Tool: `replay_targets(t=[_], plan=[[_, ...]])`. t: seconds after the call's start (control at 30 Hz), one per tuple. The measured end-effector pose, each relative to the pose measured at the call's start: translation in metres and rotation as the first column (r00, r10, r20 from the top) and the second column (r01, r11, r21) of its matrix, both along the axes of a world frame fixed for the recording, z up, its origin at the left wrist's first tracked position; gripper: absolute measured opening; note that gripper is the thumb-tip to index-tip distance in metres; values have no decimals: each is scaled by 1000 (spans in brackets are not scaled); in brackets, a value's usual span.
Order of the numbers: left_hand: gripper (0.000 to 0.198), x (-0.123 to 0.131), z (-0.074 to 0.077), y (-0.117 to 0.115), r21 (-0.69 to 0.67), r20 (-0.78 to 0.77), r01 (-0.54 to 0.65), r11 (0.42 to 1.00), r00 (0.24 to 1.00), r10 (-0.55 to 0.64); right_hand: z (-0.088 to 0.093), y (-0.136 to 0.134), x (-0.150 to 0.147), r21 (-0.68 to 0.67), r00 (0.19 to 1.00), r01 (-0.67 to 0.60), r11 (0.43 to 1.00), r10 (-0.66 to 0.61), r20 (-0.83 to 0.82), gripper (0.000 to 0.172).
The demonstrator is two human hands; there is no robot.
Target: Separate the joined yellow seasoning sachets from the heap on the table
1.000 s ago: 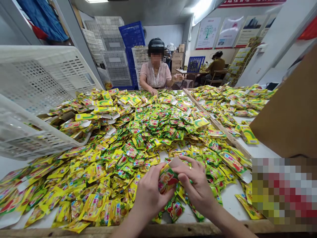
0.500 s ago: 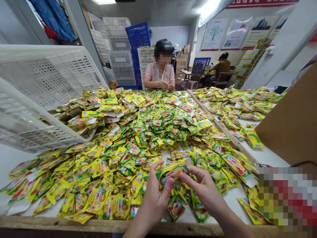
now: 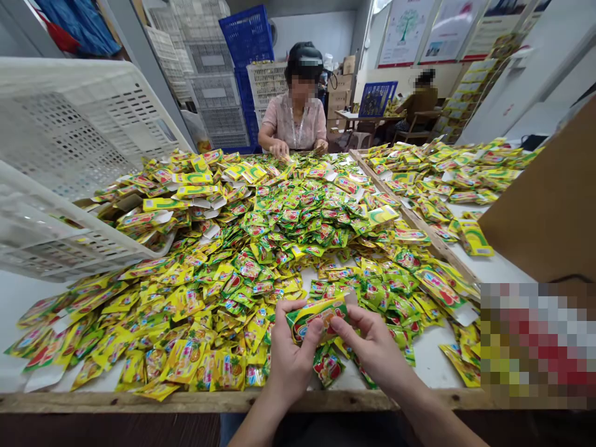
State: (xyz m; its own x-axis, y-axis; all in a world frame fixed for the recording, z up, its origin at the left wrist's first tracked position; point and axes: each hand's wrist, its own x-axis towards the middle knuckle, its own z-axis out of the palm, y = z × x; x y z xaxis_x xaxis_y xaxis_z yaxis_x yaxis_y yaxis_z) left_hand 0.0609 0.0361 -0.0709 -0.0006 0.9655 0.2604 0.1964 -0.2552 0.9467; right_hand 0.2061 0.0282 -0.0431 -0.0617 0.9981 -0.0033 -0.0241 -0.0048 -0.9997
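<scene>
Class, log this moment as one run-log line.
left hand: pinching yellow sachet | right hand: pinching same | nearby: sachet heap

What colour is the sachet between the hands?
The sachet is yellow and green with red print; head view.

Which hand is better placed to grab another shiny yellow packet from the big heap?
Probably the left hand: the heap of shiny yellow-green foil sachets lies thick close beside it, while the right hand has more bare white tabletop on its side. Both hands pinch one rectangular foil sachet, though.
</scene>
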Motion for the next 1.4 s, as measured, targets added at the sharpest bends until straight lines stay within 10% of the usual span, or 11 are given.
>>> replay_targets(t=[0.13, 0.27, 0.33, 0.47, 0.57, 0.63, 0.77, 0.83, 0.93, 1.2, 1.4], plan=[[26, -1, 4, 2, -7, -37, 57, 998, 998, -57, -10, 0, 0, 9, 999, -45, 999, 46, -27, 33], [24, 1, 0, -1, 80, -17, -114, 990, 993, 115, -22, -5, 5, 169, 944, 330, 929, -323, -68, 41], [25, 2, -4, -4, 66, -13, -124, 990, 992, 125, -26, -10, 7, 127, 954, 296, 947, -286, -91, 56], [40, -1, -10, -10, -102, -25, 140, 985, 989, -143, -20, -3, 26, -161, 998, -52, 986, 45, -50, 42], [56, -9, -10, -14, -169, 35, 222, 960, 975, -219, 7, 31, 76, -121, 978, 188, 975, -176, 109, 40], [58, -14, -9, -15, -142, 71, 146, 979, 988, -137, 34, 63, 122, 156, 775, 597, 787, -616, 143, 41], [49, -18, -6, -15, -91, 105, -5, 996, 994, 14, 72, 112, 177, 487, 484, 712, 505, -856, 181, 51], [42, -16, -6, -15, -75, 117, -27, 997, 992, 36, 66, 123, 163, 601, 488, 568, 562, -818, 305, 50], [36, -14, -7, -18, -69, 88, -9, 998, 996, 15, 28, 129, 99, 504, 625, 67, 861, -430, 652, 28], [23, -41, 0, -8, -4, -325, 22, 1000, 945, -22, -26, 159, -5, 261, 449, -235, 936, -133, 883, 51], [13, -26, 11, 68, -74, -897, 125, 989, 425, -121, -9, 150, 21, 217, 509, -209, 954, -83, 857, 34]])
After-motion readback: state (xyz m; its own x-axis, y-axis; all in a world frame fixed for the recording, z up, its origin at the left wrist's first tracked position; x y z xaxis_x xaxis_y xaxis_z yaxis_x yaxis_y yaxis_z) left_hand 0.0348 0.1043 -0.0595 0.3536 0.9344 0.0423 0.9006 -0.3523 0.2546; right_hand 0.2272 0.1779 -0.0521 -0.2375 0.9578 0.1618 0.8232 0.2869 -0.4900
